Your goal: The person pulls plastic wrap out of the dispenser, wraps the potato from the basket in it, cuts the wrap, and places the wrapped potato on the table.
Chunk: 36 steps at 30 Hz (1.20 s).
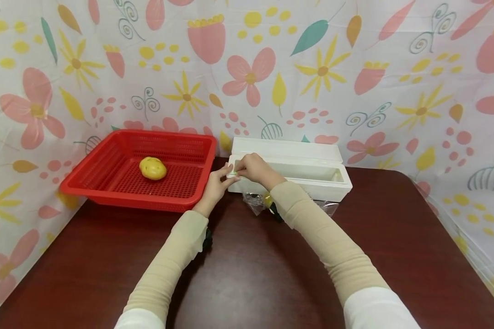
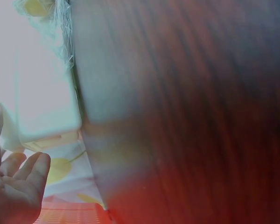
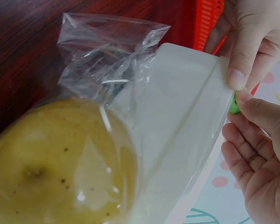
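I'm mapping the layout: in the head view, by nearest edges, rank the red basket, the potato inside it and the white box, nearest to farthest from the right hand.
1. White box: left end at the right hand.
2. Red basket: left of the hand.
3. Potato: farther left, inside the basket.

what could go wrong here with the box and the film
The small green piece in the right hand's fingertips, at the end of the white box, could slip. The crumpled film might cling to itself. The right sleeve, close to the wrapped potato, might brush it.
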Each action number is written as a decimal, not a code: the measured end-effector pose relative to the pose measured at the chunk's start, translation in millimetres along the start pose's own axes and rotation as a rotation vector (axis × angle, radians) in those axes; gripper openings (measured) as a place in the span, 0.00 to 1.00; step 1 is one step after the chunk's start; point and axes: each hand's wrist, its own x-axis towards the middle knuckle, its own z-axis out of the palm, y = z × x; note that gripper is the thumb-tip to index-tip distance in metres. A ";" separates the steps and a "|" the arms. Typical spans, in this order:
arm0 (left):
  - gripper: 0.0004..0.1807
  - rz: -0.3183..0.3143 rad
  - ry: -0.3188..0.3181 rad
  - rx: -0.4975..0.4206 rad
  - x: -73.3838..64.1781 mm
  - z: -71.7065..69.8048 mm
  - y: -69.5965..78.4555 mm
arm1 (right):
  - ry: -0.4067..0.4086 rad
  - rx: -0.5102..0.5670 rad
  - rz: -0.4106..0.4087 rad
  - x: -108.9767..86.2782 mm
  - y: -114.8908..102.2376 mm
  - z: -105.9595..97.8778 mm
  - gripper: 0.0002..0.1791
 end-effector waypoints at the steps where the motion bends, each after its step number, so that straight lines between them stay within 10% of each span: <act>1: 0.29 -0.003 -0.002 0.002 0.5 0.1 -0.5 | 0.004 0.000 -0.003 -0.5 0.5 0.1 0.06; 21: 0.29 -0.009 0.016 0.039 1.8 0.5 -2.2 | -0.031 0.021 0.016 -8.5 11.3 -6.3 0.06; 36: 0.29 -0.029 0.001 -0.036 0.5 -2.0 2.9 | -0.033 0.002 0.098 -74.8 60.8 -34.9 0.09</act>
